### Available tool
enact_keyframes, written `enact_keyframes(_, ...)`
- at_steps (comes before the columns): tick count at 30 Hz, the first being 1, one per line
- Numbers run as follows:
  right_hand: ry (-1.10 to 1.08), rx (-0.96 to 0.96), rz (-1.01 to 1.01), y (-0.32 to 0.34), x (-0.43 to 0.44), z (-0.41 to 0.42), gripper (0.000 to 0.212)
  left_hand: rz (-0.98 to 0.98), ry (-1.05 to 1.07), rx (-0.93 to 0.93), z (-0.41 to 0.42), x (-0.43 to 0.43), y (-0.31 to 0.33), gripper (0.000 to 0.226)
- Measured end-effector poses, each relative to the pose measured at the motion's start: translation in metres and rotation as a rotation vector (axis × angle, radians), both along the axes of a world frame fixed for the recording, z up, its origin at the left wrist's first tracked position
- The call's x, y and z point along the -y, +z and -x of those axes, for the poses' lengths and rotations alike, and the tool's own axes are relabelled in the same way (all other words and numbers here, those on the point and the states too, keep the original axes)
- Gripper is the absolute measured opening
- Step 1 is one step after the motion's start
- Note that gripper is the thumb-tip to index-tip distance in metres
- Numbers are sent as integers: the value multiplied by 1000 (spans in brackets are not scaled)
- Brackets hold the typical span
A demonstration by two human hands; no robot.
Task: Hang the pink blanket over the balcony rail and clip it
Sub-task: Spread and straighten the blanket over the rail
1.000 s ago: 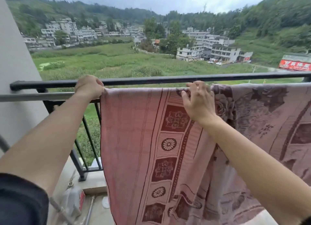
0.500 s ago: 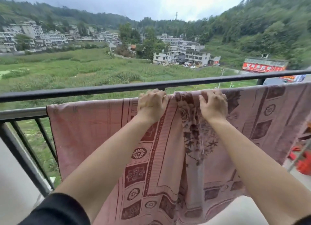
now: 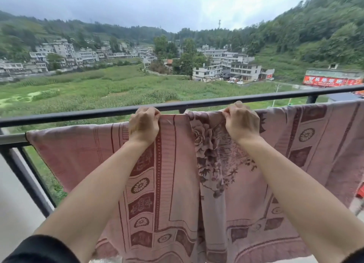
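- Head view: my left grip (image 3: 144,124) and right grip (image 3: 241,122) sit side by side just above the middle of the frame, the left toward 11 o'clock and the right toward 1 o'clock, with both forearms stretched out ahead of me
- My left grip is closed tight, its fingers curled over and pinching the top fold of the pink blanket (image 3: 177,174), with the back of the hand facing me
- My right grip is closed the same way, thumb and curled fingers nipping a bunched bit of that top fold where the flower pattern begins
- Between my two grips the cloth makes a short flat stretch, and a long fold drops from it toward 6 o'clock
- The pink blanket is draped along a silvery bar (image 3: 11,138) just below the black balcony rail (image 3: 78,115); it spreads from its end at 9 o'clock to the frame edge at 3 o'clock and hangs past the bottom edge
- My knuckles come up level with the balcony rail; I cannot tell whether they touch it
- Black uprights (image 3: 25,180) slant down at 8 o'clock under the rail
- A black sleeve (image 3: 39,249) covers my left upper arm at 7 o'clock
- Beyond the rail a green field (image 3: 98,89) lies from 9 to 12 o'clock, pale buildings (image 3: 236,69) stand near 1 o'clock, and a red sign (image 3: 325,81) is at 2 o'clock
- Something red (image 3: 360,191) shows at the edge near 4 o'clock; I cannot tell what it is
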State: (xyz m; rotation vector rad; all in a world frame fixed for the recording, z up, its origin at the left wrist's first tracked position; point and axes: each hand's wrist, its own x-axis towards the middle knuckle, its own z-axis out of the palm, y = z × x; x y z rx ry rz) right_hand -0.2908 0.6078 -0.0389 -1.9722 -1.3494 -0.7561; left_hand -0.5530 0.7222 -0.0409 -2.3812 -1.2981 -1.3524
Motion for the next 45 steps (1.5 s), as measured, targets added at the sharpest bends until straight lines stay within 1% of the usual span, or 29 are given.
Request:
enact_keyframes(6, -209, -259, -146, 4, 18, -77, 26, 116, 340, 220, 75, -34, 9, 17)
enact_keyframes(10, -273, -369, -78, -1, 20, -102, 29, 151, 468, 213, 97, -38, 9, 18)
enact_keyframes(12, -240, -399, -53, -5, 18, -103, 32, 168, 541, 248, 99, -38, 11, 18)
enact_keyframes(15, -99, -378, -47, -11, 15, -100, 35, 201, 719, 346, 97, -39, 17, 22)
enact_keyframes(16, -67, -384, -47, -12, 14, -100, 36, 189, 748, 359, 92, -39, 19, 25)
enact_keyframes(17, -45, -395, -45, -13, 13, -99, 36, 152, 729, 354, 84, -37, 21, 27)
enact_keyframes(18, -28, -402, -36, -14, 13, -100, 36, 100, 648, 327, 72, -33, 21, 29)
enact_keyframes(20, -5, -402, -29, -14, 11, -103, 34, 15, 356, 201, 36, -17, 19, 36)
enact_keyframes(22, 5, -418, -44, -11, 8, -107, 30, 2, 82, -1, -6, 2, 11, 44)
enact_keyframes(23, 4, -425, -45, -9, 6, -108, 29, 14, -21, -82, -26, 11, 5, 44)
enact_keyframes(24, -4, -425, -38, -6, 5, -109, 29, 34, -101, -118, -44, 19, 0, 40)
enact_keyframes(25, -23, -414, -28, -4, 5, -111, 29, 54, -159, -99, -56, 24, -4, 32)
enact_keyframes(27, -82, -370, -40, -1, 9, -121, 32, 35, -204, 40, -63, 23, -6, 16)
enact_keyframes(29, -148, -401, -104, 1, 17, -138, 34, 2, -129, 150, -48, 14, -2, 13)
enact_keyframes(30, -182, -447, -141, 2, 22, -149, 35, 8, -44, 197, -32, 7, 0, 14)
enact_keyframes(31, -214, -496, -170, 2, 27, -159, 36, 35, 76, 256, -11, -1, 3, 16)
enact_keyframes(34, -313, -610, -206, 0, 43, -186, 41, 127, 544, 471, 62, -27, 15, 23)
enact_keyframes(35, -330, -625, -199, -1, 47, -192, 43, 149, 636, 496, 84, -32, 20, 24)
enact_keyframes(36, -334, -623, -193, -2, 49, -195, 41, 159, 686, 486, 100, -33, 25, 26)
enact_keyframes(38, -311, -582, -223, -2, 46, -191, 32, 125, 719, 396, 111, -28, 31, 28)
enact_keyframes(39, -281, -549, -261, 0, 42, -183, 31, 78, 702, 340, 108, -24, 30, 30)
enact_keyframes(41, -152, -448, -311, 5, 25, -154, 30, 6, 565, 223, 92, -15, 24, 31)
enact_keyframes(43, 63, -349, -227, 10, 6, -114, 31, 55, 390, 46, 71, -10, 15, 29)
enact_keyframes(45, 320, -260, -11, 13, -12, -68, 42, 127, 325, -182, 61, -7, 8, 33)
